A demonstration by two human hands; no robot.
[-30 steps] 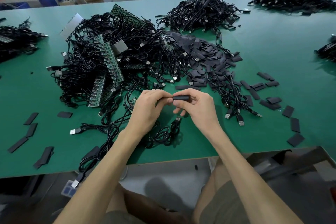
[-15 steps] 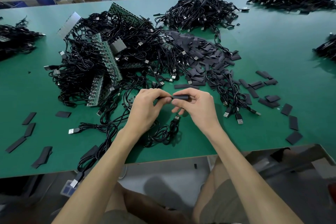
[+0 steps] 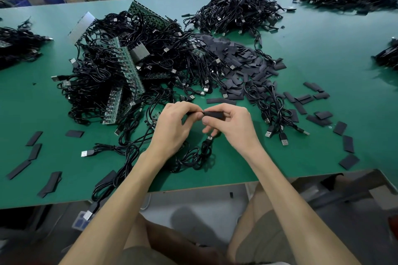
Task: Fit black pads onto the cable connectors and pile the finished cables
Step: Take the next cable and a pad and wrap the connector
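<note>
Head view: two bare hands meet just above the near half of the green desk (image 3: 323, 34), fingertips almost touching.
Right hand (image 3: 233, 127): thumb and forefinger are clamped on a black pad (image 3: 214, 114), which is held roughly level; the lower fingers curl loosely beneath it.
Left hand (image 3: 174, 127): thumb and fingertips pinch the thin end of a cable (image 3: 193, 158), with its tip at the pad's left end. How far the connector sits inside the pad cannot be told.
Black pad: it lies between the two hands, above the desk and touching neither the desk nor the heaps.
Cable: it drops from the hands to a loose coil on the desk under the wrists; its USB plug (image 3: 210, 137) stands just below the right hand's lower fingers.
Loose pads (image 3: 243, 60): a flat grey-black heap lies beyond the right hand, and strays are scattered toward the right edge.
Cable tangle (image 3: 103, 75): it lies beyond the left hand, with green circuit boards (image 3: 131, 69) mixed into it.
Far pile (image 3: 234, 13): a separate mound of black cables lies behind the pad heap, well apart from the hands.
Stray pads (image 3: 34, 150): a few lie near the left front edge.
</note>
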